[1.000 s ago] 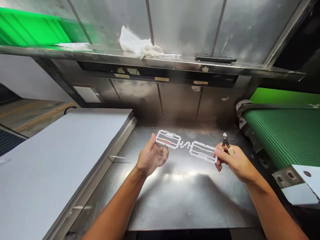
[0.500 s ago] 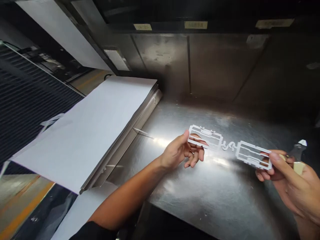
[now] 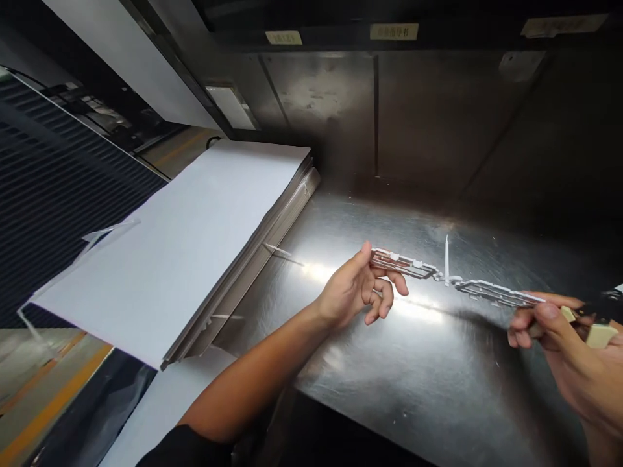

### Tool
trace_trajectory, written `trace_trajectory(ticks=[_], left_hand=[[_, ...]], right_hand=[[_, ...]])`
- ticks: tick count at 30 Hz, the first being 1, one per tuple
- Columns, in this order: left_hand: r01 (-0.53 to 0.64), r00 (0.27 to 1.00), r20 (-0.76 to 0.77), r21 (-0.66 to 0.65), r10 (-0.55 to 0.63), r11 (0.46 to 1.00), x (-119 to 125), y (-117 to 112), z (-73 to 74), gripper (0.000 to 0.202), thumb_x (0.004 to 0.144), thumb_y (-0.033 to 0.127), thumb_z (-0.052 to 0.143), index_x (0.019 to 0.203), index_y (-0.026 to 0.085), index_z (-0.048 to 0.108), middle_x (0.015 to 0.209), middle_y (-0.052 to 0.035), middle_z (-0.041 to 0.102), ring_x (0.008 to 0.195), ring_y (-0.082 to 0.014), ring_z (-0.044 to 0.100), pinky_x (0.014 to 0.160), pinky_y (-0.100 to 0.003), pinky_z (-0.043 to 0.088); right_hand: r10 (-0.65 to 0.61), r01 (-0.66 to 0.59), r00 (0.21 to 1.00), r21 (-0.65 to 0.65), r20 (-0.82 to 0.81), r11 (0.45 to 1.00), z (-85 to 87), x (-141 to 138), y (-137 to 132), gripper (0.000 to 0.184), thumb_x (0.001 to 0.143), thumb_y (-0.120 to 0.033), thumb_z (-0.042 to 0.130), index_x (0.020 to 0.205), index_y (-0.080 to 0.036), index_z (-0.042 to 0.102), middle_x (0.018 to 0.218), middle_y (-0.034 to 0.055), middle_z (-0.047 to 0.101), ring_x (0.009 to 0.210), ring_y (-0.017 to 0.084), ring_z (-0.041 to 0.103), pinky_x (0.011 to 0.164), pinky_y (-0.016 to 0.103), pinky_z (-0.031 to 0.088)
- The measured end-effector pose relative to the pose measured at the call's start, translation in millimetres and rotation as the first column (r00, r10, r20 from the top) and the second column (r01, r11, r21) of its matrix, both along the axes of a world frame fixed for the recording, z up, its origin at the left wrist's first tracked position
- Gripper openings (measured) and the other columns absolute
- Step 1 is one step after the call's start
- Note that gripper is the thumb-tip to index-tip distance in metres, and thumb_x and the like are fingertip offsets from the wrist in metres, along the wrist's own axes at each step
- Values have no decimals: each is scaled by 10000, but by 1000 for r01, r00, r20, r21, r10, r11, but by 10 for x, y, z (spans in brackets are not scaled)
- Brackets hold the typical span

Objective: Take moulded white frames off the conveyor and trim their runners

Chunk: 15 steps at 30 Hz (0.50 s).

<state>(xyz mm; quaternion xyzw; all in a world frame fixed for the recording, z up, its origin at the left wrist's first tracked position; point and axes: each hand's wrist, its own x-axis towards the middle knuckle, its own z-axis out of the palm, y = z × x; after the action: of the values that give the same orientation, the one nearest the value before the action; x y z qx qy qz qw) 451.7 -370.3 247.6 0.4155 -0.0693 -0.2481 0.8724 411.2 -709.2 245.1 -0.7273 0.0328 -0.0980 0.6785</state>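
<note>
Head view, looking down on a stainless-steel bench (image 3: 389, 383). A white moulded plastic part (image 3: 496, 292), two long frames joined by a thin squiggled link, spans the hands near frame centre, towards 3 o'clock. It is turned edge-on and held above the steel. A thin white spike (image 3: 446, 259) rises from the link. The left hand (image 3: 360, 288) has its thumb raised and fingers half curled; the near end of the part sits by the thumb, but whether it is pinched or merely resting cannot be told. The right hand (image 3: 549, 331), at 4 o'clock, presses its thumb over the far end, pinching the part against the cream handles of a pair of diagonal cutters (image 3: 596, 335), whose dark head lies at the frame's right edge, off the part. Step in hand, as judged: holding and turning the part, cutters idle; cutting would call for bringing the head round to it. A stack of white sheets (image 3: 170, 253) lies at 10 o'clock.
</note>
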Motion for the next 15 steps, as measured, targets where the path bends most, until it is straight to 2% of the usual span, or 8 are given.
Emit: trace_trajectory(ticks=[3, 5, 7, 10, 13, 15], left_hand=[[-41, 997, -72, -14, 40, 999, 4, 12, 25, 590, 1047, 673, 729, 1289, 135, 706, 1012, -115, 787, 583, -180, 705, 357, -209, 499], [-70, 993, -99, -33, 66, 997, -6, 24, 37, 520, 1061, 580, 713, 1344, 143, 701, 1041, -113, 787, 617, -193, 724, 368, -218, 520], [-89, 991, -101, -46, 84, 995, -23, 23, 48, 487, 1065, 532, 713, 1369, 151, 706, 1053, -101, 782, 633, -198, 736, 374, -223, 531], [-112, 992, -63, -31, 110, 993, -57, -12, 64, 535, 1065, 624, 743, 1309, 147, 737, 1011, -72, 755, 590, -169, 707, 371, -212, 520], [-129, 992, 1, 1, 129, 992, -94, -62, 55, 674, 1056, 774, 705, 1243, 128, 758, 955, -62, 723, 553, -140, 665, 368, -200, 504], [-126, 991, 35, 6, 126, 992, -108, -84, 33, 768, 1052, 854, 638, 1254, 122, 761, 964, -76, 727, 554, -139, 658, 369, -204, 505]], right_hand=[[42, -42, 998, 0, 48, 999, 19, -15, 2, 315, 1045, -501, 931, 1143, -202, 913, 849, 129, 759, 803, 290, 772, 747, 363, 709], [41, -41, 998, 6, 56, 999, 48, -28, 24, 269, 1052, -462, 925, 1165, -218, 918, 845, 117, 759, 810, 291, 777, 774, 373, 704], [28, -28, 999, -1, 39, 1000, 72, -38, 46, 258, 1016, -436, 954, 1179, -240, 911, 931, 110, 785, 771, 274, 765, 754, 368, 687], [-5, 7, 1000, -62, 23, 998, 70, -39, 54, 392, 938, -427, 1006, 1271, -268, 874, 1047, 92, 804, 795, 276, 769, 841, 406, 681], [-16, 21, 999, -104, 48, 994, 39, -27, 46, 563, 870, -428, 1034, 1378, -280, 839, 1018, 77, 802, 774, 294, 758, 868, 474, 670], [-27, 32, 998, -101, 54, 994, 31, -26, 59, 614, 848, -417, 1040, 1410, -275, 835, 981, 74, 797, 773, 299, 753, 871, 490, 663]])
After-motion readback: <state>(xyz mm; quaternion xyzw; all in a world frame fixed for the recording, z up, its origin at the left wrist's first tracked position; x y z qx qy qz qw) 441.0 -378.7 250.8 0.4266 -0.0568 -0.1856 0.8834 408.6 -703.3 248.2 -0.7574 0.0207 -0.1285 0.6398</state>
